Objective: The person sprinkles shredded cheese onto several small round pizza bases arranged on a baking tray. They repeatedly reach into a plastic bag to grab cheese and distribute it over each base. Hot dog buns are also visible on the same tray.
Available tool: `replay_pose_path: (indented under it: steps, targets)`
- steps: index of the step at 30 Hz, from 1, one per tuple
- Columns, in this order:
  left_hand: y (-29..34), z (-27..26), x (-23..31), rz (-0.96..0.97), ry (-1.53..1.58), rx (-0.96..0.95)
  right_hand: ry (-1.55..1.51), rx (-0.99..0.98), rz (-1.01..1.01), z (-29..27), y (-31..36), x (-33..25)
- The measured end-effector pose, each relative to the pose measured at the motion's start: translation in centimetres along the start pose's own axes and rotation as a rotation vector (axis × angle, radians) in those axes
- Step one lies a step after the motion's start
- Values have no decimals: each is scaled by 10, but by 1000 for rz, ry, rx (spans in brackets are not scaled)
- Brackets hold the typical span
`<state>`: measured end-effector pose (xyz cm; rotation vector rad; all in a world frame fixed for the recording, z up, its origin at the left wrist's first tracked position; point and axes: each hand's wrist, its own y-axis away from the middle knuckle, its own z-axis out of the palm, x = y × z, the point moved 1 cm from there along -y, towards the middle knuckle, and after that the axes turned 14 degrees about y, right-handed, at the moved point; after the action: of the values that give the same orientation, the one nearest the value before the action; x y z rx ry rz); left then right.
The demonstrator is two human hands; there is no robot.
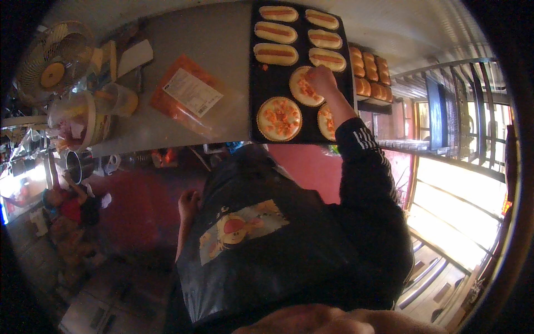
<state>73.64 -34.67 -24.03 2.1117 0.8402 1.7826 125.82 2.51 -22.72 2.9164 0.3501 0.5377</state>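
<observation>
My right hand is closed, fingers pointing down, over the edge of a round pale dough topped with orange shreds. What its fingertips hold is hidden. Next to it, a second round dough in a fluted case carries orange pieces, and a third round dough is partly covered by my right arm. All lie on a black baking tray, with several oval sausage buns in its far half. Down beside my apron, my left hand hangs with curled fingers and nothing visible in it.
On the metal worktable left of the tray lies a clear bag of orange filling with a white label. A plastic tub and a fan stand farther left. Browned buns sit to the right. Another person is at far left.
</observation>
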Motion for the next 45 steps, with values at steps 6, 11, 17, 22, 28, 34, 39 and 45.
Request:
replay_pose_path:
  steps: [6, 11, 17, 22, 28, 34, 39, 45]
  targets:
    - [-4, -4, -4, -66, 35, 0, -237, 39, 53, 1, 10, -4]
    - [-3, -3, -6, -49, 52, -13, -266, 152, 34, -13, 16, -3]
    - [-1, -4, -6, -27, -9, -42, -468, 133, -21, -51, -14, -62]
    - [1, -13, -19, -2, 97, -11, -394, 151, -166, -63, -31, -126]
    - [8, -22, -39, -36, 77, 30, -264, 77, -26, -61, -43, -147]
    - [13, -21, -38, -63, 51, 56, -209, 70, -55, -55, -47, -146]
    - [5, -26, -44, -44, 65, 7, -167, 61, -150, -48, -45, -137]
    - [-2, -23, -25, 77, -76, -43, -418, 101, -48, -59, -31, -115]
